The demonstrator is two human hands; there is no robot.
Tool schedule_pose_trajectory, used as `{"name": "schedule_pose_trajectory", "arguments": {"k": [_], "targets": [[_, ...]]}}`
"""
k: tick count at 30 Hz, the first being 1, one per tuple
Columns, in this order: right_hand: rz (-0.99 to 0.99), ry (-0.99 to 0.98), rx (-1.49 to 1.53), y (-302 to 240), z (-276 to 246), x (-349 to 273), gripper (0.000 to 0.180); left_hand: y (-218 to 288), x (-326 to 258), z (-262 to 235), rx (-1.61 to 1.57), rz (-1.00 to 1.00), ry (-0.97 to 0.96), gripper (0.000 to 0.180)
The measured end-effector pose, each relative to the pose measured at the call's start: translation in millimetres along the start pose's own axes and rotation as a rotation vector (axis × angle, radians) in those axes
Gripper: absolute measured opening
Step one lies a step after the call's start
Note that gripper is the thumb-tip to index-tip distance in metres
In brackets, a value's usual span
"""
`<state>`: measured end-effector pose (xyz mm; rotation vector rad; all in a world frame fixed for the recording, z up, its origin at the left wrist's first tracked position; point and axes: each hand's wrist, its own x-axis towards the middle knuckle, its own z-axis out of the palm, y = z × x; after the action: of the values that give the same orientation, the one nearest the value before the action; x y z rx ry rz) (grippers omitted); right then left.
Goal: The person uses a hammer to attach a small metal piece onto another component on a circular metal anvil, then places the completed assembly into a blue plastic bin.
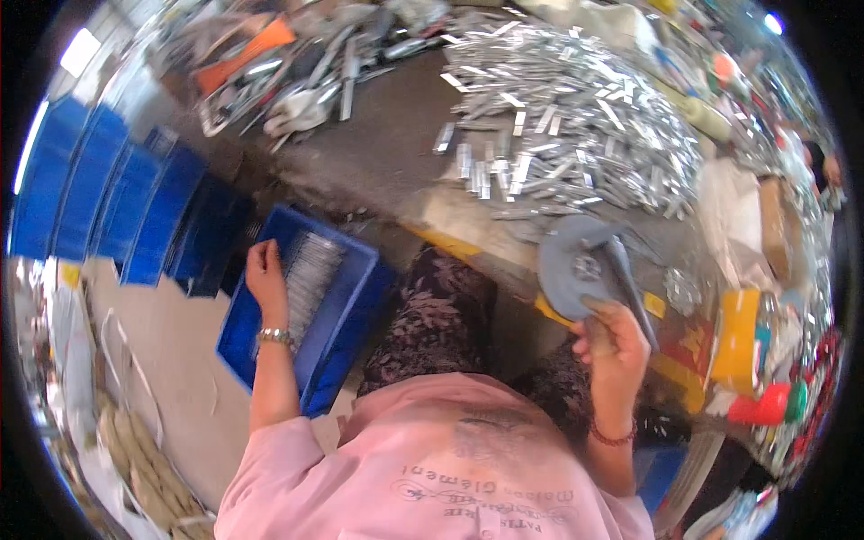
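Observation:
My left hand (266, 274) reaches down into a blue plastic crate (360, 297) at my left side, fingers resting on a row of small silvery metal strips (310, 274) laid inside it. My right hand (612, 337) is closed on a grey metal tool with a round disc and a long handle (585, 265) at the front edge of the workbench. A large heap of shiny metal strips (576, 117) covers the bench top beyond the tool.
Stacked blue crates (108, 198) stand on the floor at the left. Metal tools and an orange item (270, 63) lie at the bench's far left. Bottles, a yellow container (738, 337) and red caps crowd the right.

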<state>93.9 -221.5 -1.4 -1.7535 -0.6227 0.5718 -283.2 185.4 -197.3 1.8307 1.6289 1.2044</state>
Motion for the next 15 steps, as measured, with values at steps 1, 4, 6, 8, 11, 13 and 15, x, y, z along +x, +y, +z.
{"name": "schedule_pose_trajectory", "arguments": {"k": [1, 4, 6, 8, 11, 13, 15], "targets": [[0.011, 0.002, 0.046, 0, 2, 0, 0.023, 49, 3, 3, -0.124, 0.037, -0.048, 0.018], [-0.071, -0.020, -0.025, -7, 1, -1, 0.021, 202, -18, 14, -0.400, 0.230, -0.230, 0.009], [-0.039, 0.033, 0.008, -6, 2, -5, 0.017, 273, -34, 25, -0.411, 0.529, -0.419, 0.018], [-0.085, 0.009, 0.102, 0, 0, -8, 0.013, 323, -50, 43, -0.356, 0.732, -0.610, 0.019], [-0.352, -0.029, -0.168, -11, -9, -9, 0.019, 348, -71, 72, -0.074, 0.987, -0.562, 0.017], [-0.412, -0.036, -0.244, -29, -28, -10, 0.021, 353, -76, 79, -0.042, 0.963, -0.593, 0.017], [-0.403, 0.047, -0.370, -33, -49, -10, 0.020, 357, -79, 85, 0.003, 0.943, -0.587, 0.017]]}}
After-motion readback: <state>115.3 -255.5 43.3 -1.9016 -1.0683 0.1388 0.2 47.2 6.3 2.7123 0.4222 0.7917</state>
